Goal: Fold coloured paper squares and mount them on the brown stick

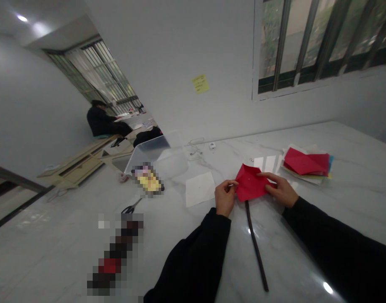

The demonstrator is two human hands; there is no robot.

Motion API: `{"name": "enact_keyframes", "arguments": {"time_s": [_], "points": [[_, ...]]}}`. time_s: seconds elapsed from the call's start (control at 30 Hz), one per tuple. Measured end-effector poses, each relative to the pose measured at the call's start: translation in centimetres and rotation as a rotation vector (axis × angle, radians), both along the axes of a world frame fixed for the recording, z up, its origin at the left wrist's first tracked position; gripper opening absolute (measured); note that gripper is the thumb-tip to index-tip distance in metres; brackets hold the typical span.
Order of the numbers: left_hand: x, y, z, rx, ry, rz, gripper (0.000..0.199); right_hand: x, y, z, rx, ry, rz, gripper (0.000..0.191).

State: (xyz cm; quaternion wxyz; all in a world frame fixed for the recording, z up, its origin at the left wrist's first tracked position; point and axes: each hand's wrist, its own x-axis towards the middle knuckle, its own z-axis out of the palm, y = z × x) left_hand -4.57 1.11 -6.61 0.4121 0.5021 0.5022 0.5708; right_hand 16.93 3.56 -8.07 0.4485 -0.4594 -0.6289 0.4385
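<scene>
Between my hands is a sheet of red paper [250, 183], slightly bent, its top corner raised. My left hand [225, 197] pinches its left edge between thumb and fingers. At the right edge, my right hand [281, 190] grips the paper with the thumb below and fingers on top. A thin dark brown stick [256, 248] lies on the table below, its upper end hidden under the red paper. Left of my left hand lies a white paper square [199, 189] with a small mark at its middle.
A stack of coloured paper [306, 163], red on top, lies at the right. Scissors [131, 207] and a blurred-out yellow item [148, 180] lie left, near a clear plastic bin [177, 162]. A yellow note [200, 83] sticks to the wall. Another person [101, 120] sits in the background.
</scene>
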Motion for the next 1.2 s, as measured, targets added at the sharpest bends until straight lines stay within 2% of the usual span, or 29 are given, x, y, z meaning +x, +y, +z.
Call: {"name": "enact_keyframes", "arguments": {"time_s": [0.1, 0.2, 0.37, 0.57, 0.63, 0.77, 0.83, 1.0, 1.1, 1.2], "points": [[-0.2, 0.0, 0.2, -0.020, 0.056, 0.010, 0.018, 0.2, 0.1, 0.4, -0.027, 0.056, 0.005, 0.054], [-0.3, 0.0, 0.5, -0.014, 0.081, 0.023, 0.024, 0.5, 0.2, 0.5, 0.008, 0.054, -0.019, 0.053], [-0.3, 0.1, 0.6, -0.046, -0.024, -0.026, 0.037, 1.4, 0.7, -0.1, -0.054, 0.011, 0.013, 0.058], [-0.5, 0.1, 0.5, -0.129, -0.085, -0.058, 0.037, 1.7, 1.1, -0.5, -0.148, 0.185, 0.008, 0.056], [-0.5, 0.1, 0.6, -0.143, -0.066, -0.072, 0.037, 1.6, 1.1, -0.5, -0.170, 0.228, -0.027, 0.050], [-0.2, 0.0, 0.6, -0.146, -0.074, -0.095, 0.037, 1.6, 1.3, -0.7, -0.143, 0.156, -0.196, 0.038], [-0.1, -0.1, 0.6, -0.161, -0.150, -0.117, 0.041, 1.6, 1.5, -0.9, -0.139, 0.174, -0.241, 0.040], [-0.5, 0.2, 0.7, -0.257, -0.458, -0.200, 0.050, 1.1, 1.4, -0.8, -0.236, 0.423, -0.175, 0.047], [-0.9, 0.3, 1.1, -0.248, -0.518, -0.199, 0.055, 0.8, 1.2, -0.8, -0.252, 0.487, -0.164, 0.044], [-1.1, 0.2, 1.8, -0.228, -0.568, -0.203, 0.072, 0.8, 1.1, -0.9, -0.279, 0.510, -0.149, 0.043]]}}
